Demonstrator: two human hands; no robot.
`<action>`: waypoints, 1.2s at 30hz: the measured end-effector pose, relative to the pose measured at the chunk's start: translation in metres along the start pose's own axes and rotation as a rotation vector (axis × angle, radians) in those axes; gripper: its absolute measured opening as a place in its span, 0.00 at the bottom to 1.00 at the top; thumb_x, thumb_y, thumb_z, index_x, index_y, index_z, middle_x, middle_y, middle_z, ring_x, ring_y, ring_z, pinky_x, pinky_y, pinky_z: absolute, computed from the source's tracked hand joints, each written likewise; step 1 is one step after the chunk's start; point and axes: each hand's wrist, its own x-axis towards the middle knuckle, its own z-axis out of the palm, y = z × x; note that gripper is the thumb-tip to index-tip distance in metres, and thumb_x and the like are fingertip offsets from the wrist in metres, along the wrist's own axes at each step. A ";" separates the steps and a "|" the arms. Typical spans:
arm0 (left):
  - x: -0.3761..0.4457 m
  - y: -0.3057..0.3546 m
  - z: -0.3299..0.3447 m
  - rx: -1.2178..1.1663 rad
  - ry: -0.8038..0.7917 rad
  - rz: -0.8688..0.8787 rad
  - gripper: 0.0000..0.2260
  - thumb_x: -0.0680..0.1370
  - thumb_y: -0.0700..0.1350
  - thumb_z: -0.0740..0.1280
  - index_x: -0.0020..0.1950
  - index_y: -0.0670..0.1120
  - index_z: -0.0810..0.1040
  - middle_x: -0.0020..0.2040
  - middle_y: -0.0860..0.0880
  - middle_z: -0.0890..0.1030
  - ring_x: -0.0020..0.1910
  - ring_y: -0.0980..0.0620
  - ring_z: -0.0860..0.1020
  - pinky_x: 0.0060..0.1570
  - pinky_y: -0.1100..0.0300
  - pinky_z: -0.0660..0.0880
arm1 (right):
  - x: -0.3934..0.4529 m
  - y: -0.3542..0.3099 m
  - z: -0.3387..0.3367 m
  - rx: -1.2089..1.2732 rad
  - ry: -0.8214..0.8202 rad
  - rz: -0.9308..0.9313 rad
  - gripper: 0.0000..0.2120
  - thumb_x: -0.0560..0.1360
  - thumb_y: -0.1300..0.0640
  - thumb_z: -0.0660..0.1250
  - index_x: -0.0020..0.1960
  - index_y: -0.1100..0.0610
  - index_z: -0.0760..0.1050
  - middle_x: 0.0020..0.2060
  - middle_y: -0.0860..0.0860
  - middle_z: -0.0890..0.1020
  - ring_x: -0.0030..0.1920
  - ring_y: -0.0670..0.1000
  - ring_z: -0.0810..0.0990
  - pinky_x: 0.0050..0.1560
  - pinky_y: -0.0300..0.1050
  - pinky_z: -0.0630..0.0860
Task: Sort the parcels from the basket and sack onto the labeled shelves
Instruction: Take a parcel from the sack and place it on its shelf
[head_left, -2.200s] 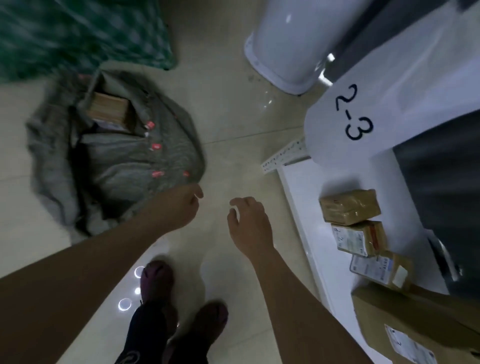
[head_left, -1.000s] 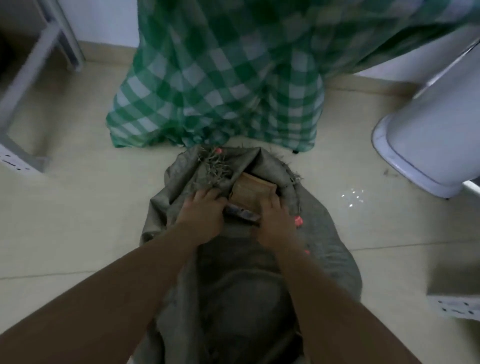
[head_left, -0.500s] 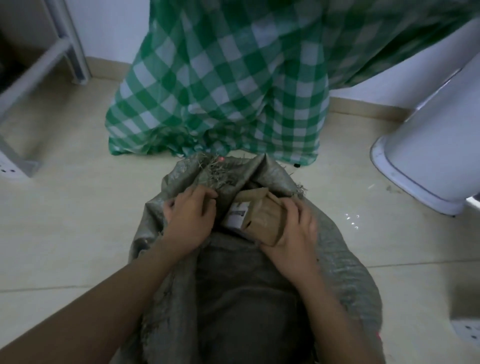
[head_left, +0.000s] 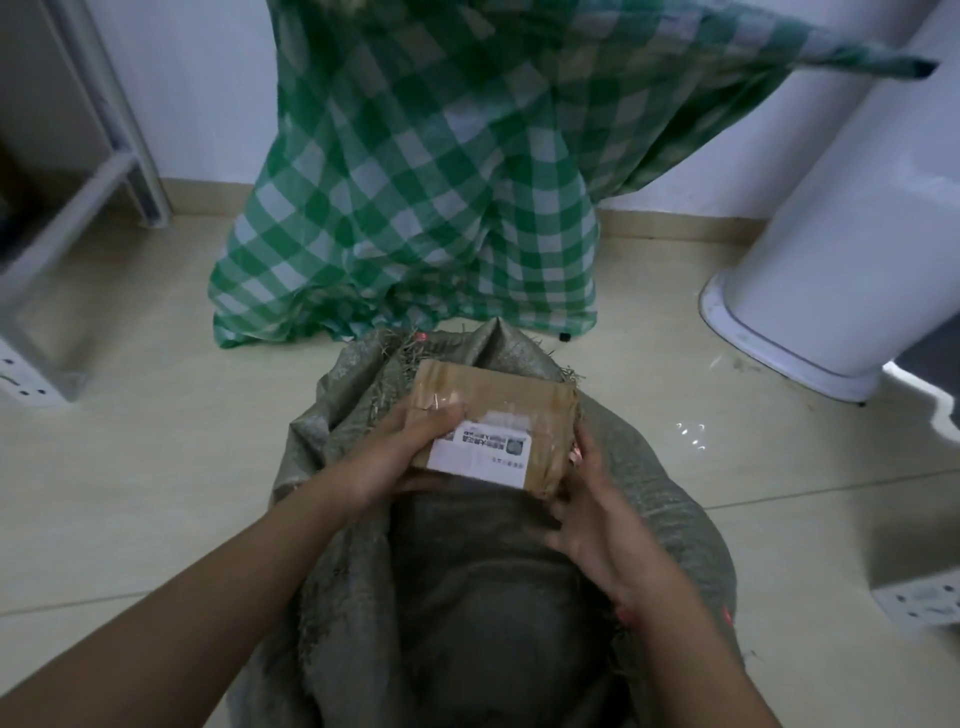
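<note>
Head view: one brown cardboard parcel (head_left: 493, 423), taped over its top and sides, is held in both hands above the open mouth of the sack (head_left: 498, 597). A white shipping label (head_left: 480, 454) covers the near half of its upper face; print too small to read. The parcel is tilted slightly, near edge lower, far edge level with the sack's frayed rim.

Left hand (head_left: 395, 457): fingers curled under the parcel's left end, thumb lying over the top at the label's corner. Closed on the parcel. Right hand (head_left: 587, 514): palm under the near right corner, fingers spread partly open and supporting from below, thumb up along the right side. Both forearms bare, entering from the bottom of the frame.

Sack: grey-green woven fabric, slumped on the floor, mouth facing away from the camera, loose fibres at the rim. Bulges in its lower body; contents hidden.

Surroundings: pale tiled floor (head_left: 156, 467). Directly behind the sack, touching or just beside its rim, hangs a green-and-white checked cloth (head_left: 426, 197) reaching the floor. To the right, a white rounded base (head_left: 831, 291) stands on the floor, well apart from the sack. At far left, a grey metal shelf frame (head_left: 104, 171) against the wall.
</note>
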 end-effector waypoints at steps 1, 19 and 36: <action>-0.003 -0.001 0.000 0.103 0.027 0.082 0.22 0.72 0.52 0.69 0.65 0.54 0.72 0.55 0.53 0.81 0.44 0.65 0.81 0.41 0.73 0.75 | 0.001 -0.001 0.004 0.057 -0.028 0.085 0.51 0.50 0.30 0.79 0.70 0.45 0.71 0.65 0.52 0.78 0.65 0.57 0.77 0.61 0.64 0.75; -0.014 -0.011 -0.028 -0.280 -0.182 -0.033 0.47 0.56 0.60 0.81 0.71 0.52 0.68 0.67 0.44 0.76 0.63 0.45 0.77 0.61 0.46 0.73 | 0.004 -0.001 0.021 -0.149 0.093 0.032 0.50 0.56 0.54 0.84 0.73 0.52 0.65 0.63 0.55 0.80 0.61 0.55 0.80 0.60 0.55 0.78; -0.019 -0.007 -0.027 -0.184 -0.189 -0.045 0.52 0.51 0.59 0.81 0.72 0.57 0.63 0.61 0.42 0.77 0.58 0.43 0.79 0.53 0.48 0.79 | 0.000 -0.014 0.019 -0.173 0.006 0.069 0.56 0.60 0.43 0.80 0.78 0.42 0.51 0.67 0.51 0.75 0.62 0.53 0.79 0.58 0.60 0.78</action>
